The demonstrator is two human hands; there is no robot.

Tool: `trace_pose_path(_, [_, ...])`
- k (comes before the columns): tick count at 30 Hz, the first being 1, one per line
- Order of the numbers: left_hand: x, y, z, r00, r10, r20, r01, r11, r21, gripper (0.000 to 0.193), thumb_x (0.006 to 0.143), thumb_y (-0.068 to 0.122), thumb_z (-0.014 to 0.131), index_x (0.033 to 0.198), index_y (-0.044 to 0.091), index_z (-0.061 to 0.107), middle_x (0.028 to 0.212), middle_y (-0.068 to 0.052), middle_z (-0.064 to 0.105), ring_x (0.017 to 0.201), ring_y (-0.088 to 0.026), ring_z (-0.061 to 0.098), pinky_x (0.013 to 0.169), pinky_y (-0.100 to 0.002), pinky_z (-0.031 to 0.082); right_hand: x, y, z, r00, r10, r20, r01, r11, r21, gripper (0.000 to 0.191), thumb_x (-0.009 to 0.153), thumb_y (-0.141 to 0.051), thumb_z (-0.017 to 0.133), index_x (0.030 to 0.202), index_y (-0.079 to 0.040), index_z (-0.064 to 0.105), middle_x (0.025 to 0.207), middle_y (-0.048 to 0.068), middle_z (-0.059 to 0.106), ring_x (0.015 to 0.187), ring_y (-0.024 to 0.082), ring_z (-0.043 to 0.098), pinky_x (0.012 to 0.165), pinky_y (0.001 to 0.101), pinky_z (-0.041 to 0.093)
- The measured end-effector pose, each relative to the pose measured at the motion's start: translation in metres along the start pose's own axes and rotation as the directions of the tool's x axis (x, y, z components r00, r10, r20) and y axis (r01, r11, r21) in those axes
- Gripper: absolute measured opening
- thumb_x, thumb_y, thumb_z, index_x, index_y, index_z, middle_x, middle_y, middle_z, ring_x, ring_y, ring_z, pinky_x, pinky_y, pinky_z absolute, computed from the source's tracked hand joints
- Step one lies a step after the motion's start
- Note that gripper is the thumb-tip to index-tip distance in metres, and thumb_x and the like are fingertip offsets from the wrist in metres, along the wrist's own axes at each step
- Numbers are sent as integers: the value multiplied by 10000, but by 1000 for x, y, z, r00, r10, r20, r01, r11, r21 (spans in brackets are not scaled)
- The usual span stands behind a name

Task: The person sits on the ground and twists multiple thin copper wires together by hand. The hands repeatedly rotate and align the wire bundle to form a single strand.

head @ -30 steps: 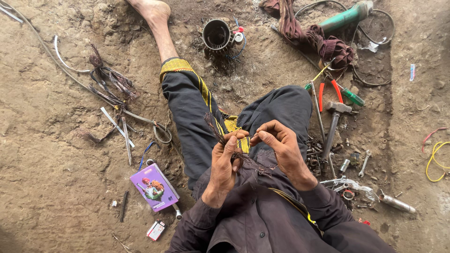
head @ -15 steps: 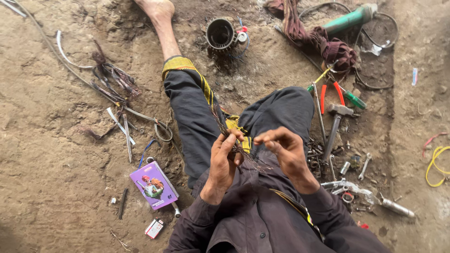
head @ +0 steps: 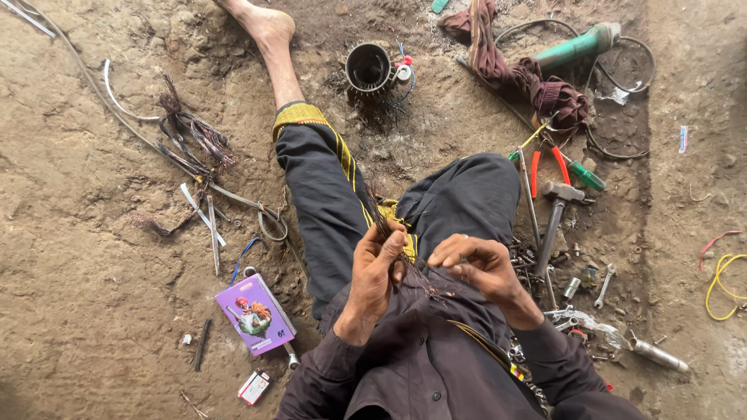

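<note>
Hands working over the lap, person sitting on the dirt floor (head: 93,257) with legs stretched far. Left hand (head: 375,268) is closing its fingers around a thin bundle of dark copper-coloured wire strands (head: 387,231), holding it upright just above the knee. Right hand (head: 478,266) is pinching with curled fingertips at the near end of the same strands, seemingly teasing or pulling them apart; exactly what sits between those fingertips is too small to tell. Judging progress: looks mid-way. Other frayed wire bundles (head: 191,136) are lying far left on the floor, apparently already dealt with, and the round metal stator shell (head: 368,68) far centre is sitting empty of windings, so stripping seems largely done and sorting of this bundle is remaining. Hammer (head: 554,210), red-handled pliers (head: 548,167) and loose bolts are lying to the right, untouched. Purple box (head: 255,313) is resting near left.
</note>
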State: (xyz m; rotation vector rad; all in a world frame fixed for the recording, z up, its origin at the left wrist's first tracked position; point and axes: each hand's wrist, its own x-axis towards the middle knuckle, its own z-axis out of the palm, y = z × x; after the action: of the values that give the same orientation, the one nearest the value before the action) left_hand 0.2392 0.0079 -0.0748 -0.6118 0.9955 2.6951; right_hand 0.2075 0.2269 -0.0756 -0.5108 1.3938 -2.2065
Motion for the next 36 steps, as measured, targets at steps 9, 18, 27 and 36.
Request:
trace_pose_path(9, [-3,-2,6,1000,-8,-15,9,996,86,192,955,154,751,1099,41,694,845,18,628,549,-10,486,442,-164,384,46,-36,-12,922,383,-58,-387,917,-99,452,959,-308,693,1266,23,691,1126,133,745,1106,212,687,998,360,538])
trace_pose_path(18, [-10,4,13,1000,20,-14,-17,979,203,171,941,135,763,1078,37,738,862,15,672,563,3,492,429,-162,380,61,-16,-5,883,452,-123,-452,892,35,381,876,-149,820,1185,57,733,1075,96,759,1007,159,702,898,297,560])
trace_pose_path(27, [-8,4,15,1000,-8,4,7,977,212,189,960,112,746,1119,21,698,858,4,649,528,-10,475,426,-167,377,56,-21,6,906,386,-175,-394,919,-13,220,925,-142,790,1042,44,778,974,88,761,923,133,694,845,280,560])
trace_pose_path(36, [-8,5,12,1000,15,12,-16,994,106,190,1070,179,546,1151,15,598,955,-82,643,642,-55,559,467,-185,446,47,-10,6,905,340,-257,-344,938,28,193,931,-113,762,1048,40,752,955,92,764,902,142,704,835,288,570])
